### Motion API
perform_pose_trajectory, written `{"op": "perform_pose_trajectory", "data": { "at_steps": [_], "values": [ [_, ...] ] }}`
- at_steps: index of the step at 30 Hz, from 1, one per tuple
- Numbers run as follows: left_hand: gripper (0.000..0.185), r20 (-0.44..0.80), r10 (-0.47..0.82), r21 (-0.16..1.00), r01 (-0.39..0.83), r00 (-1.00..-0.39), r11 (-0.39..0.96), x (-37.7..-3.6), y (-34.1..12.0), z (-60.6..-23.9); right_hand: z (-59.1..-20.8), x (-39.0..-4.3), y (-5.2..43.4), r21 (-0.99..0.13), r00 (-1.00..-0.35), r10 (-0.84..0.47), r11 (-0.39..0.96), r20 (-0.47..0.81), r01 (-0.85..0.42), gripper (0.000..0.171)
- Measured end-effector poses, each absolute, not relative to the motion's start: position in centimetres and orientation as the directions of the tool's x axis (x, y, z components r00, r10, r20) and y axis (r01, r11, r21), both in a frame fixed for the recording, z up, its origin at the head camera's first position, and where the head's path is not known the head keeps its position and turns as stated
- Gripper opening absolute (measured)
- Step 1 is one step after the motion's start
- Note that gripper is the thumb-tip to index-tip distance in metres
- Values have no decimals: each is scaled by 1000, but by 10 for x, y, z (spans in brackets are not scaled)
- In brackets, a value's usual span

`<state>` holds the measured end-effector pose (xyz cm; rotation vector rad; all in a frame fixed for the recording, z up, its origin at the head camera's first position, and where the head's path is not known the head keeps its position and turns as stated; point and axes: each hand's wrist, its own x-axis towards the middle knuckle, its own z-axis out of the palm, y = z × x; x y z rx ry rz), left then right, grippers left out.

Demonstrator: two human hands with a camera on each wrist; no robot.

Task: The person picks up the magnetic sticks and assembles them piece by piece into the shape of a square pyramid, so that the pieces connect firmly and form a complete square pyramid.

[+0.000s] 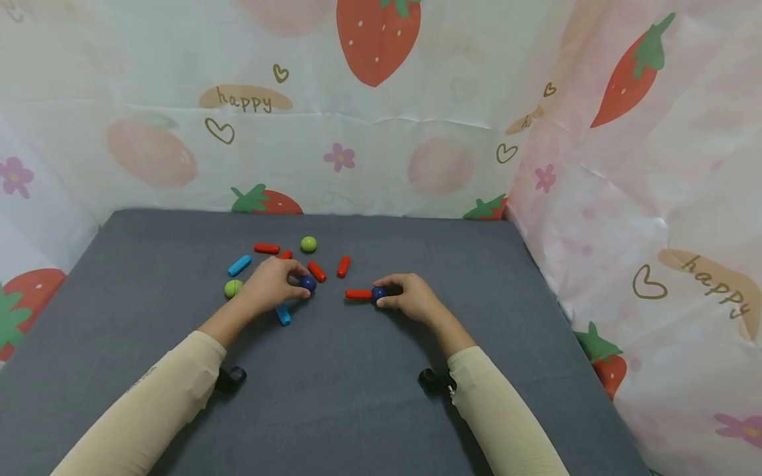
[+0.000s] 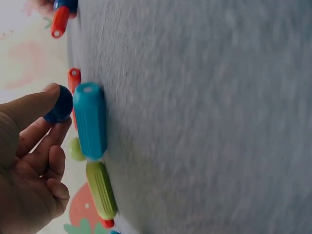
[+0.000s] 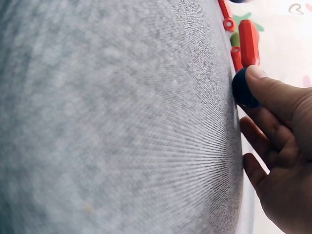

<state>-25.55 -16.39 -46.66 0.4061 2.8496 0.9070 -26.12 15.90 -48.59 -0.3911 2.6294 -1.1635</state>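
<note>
Two hands rest on the grey table [image 1: 369, 396], each pinching a dark blue ball. The left hand [image 1: 270, 285] holds its ball [image 1: 307, 283] between thumb and fingertips, just beside a red stick [image 1: 317, 271]; in the left wrist view the ball sits at the thumb tip, close to a blue stick [image 2: 90, 121] lying on the cloth, with a green stick [image 2: 101, 190] end to end below it. The right hand [image 1: 411, 297] pinches the other ball [image 1: 378, 294], which touches the end of a red stick [image 1: 358, 294] lying flat and pointing toward the left hand. The two hands are near each other but apart. Around the left hand lie more pieces: a blue stick [image 1: 239, 265], a green ball [image 1: 233, 288], another green ball [image 1: 308, 244], red sticks [image 1: 266, 248] and [image 1: 343, 266]. A strawberry-print sheet [image 1: 381, 119] walls in the table.
</note>
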Motion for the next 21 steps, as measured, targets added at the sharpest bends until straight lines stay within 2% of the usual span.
{"op": "perform_pose_trajectory", "data": {
  "at_steps": [8,21],
  "values": [
    [40,-50,323,625,223,-945,748,-250,-148,-471,-485,-261,158,-749,-936,-335,646,-105,-147,37],
    [40,-54,340,625,234,-939,745,-247,-130,-474,-485,-261,158,-746,-937,-333,650,-104,-148,37]
  ]
}}
